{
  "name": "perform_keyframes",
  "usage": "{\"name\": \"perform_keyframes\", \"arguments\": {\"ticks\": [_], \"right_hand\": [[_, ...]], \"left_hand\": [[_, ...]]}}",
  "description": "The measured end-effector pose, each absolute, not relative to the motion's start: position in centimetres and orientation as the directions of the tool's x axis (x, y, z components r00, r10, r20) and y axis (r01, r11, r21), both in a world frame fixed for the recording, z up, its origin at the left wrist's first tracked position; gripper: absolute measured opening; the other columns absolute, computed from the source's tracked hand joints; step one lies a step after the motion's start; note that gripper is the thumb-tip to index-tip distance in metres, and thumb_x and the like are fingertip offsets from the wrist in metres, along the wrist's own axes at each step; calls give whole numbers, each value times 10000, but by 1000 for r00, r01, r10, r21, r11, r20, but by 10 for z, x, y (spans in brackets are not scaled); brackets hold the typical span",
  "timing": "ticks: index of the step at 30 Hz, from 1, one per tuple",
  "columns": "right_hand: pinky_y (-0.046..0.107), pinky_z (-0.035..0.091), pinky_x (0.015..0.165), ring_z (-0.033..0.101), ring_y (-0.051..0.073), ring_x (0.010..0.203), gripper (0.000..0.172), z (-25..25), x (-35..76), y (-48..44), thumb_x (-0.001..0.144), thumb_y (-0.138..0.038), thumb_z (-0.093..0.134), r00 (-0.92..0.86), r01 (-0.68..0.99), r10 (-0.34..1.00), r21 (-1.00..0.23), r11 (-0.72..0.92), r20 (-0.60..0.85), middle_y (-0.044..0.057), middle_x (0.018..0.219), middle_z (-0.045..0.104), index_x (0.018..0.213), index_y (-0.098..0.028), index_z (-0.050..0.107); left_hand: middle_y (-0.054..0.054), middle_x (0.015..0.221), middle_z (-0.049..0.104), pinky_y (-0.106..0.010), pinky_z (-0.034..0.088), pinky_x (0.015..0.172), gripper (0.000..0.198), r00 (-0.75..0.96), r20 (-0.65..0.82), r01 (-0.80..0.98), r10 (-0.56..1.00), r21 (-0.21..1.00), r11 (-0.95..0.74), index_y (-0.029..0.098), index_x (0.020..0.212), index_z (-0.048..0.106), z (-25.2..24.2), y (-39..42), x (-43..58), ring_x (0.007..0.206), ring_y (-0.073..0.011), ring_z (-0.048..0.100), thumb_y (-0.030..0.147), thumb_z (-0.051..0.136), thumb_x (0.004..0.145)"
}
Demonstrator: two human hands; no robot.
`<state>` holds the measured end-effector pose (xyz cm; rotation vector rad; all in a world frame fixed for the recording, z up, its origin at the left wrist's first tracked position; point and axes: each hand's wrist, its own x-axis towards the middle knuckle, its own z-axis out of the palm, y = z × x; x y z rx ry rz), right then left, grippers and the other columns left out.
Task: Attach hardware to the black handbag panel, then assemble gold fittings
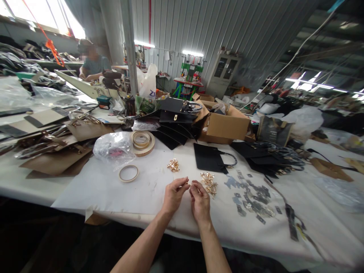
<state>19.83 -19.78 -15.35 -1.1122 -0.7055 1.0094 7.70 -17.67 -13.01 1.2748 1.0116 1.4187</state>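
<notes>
Above the front part of the white table, my left hand and my right hand meet fingertip to fingertip. Both are pinched on a small gold metal fitting, mostly covered by the fingers. Just beyond my left hand lies a small pile of gold fittings. A second, looser pile of gold fittings sits right beside my right hand. Farther right, many flat grey metal plates are scattered. A black bag panel with a handle lies behind the second pile.
Tape rolls and a plastic bag lie left of the hands. Brown bag pieces are stacked at far left. Black bags and a cardboard box stand behind; more black bag pieces lie right. A person sits across.
</notes>
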Motion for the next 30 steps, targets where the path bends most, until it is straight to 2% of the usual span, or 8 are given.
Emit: {"name": "perform_keyframes", "arguments": {"ticks": [8,12,15,19,23,30], "right_hand": [[346,567,910,670,229,1084,253,-139,203,-202,691,-358,903,260,-482,954,-876,-7,-151,36,1154,735,893,-262,785],[337,588,870,690,211,1021,384,-133,205,-199,694,-375,904,168,-535,972,-844,-48,-162,24,1132,737,1039,-290,759],[315,592,802,692,168,870,354,-134,206,-196,714,-419,894,219,-572,965,-820,10,-141,6,1068,740,1016,-295,758],[300,556,702,636,143,733,297,-139,203,-197,709,-435,898,327,-511,942,-853,107,-78,-7,920,741,937,-287,777],[308,508,661,588,154,700,331,-139,199,-200,711,-481,879,284,-399,958,-912,94,-25,3,815,722,945,-261,803],[304,463,651,533,148,673,378,-134,198,-201,735,-513,854,332,-371,943,-921,117,-14,-12,741,663,1009,-259,804]], "left_hand": [[-79,1128,788,-427,596,967,225,19,298,-43,954,954,-297,287,1071,820,-128,-179,72,1042,-275,739,323,772,854],[-90,1125,792,-434,590,979,300,73,192,-123,979,976,-182,254,1093,814,-128,-176,69,1062,-290,732,368,799,816],[-99,1039,807,-401,608,910,386,136,67,-180,988,983,-42,211,1129,799,-128,-173,65,947,-265,751,408,807,797],[-84,896,803,-344,603,803,393,160,36,-168,986,986,-9,186,1101,802,-126,-170,62,791,-219,738,438,800,800],[-68,821,783,-317,579,770,382,183,51,-139,982,990,-26,174,1079,806,-125,-171,62,751,-202,712,456,773,823],[-49,766,757,-290,554,728,344,185,75,-98,980,994,-57,184,1077,806,-126,-172,64,710,-182,680,438,732,856]]}}
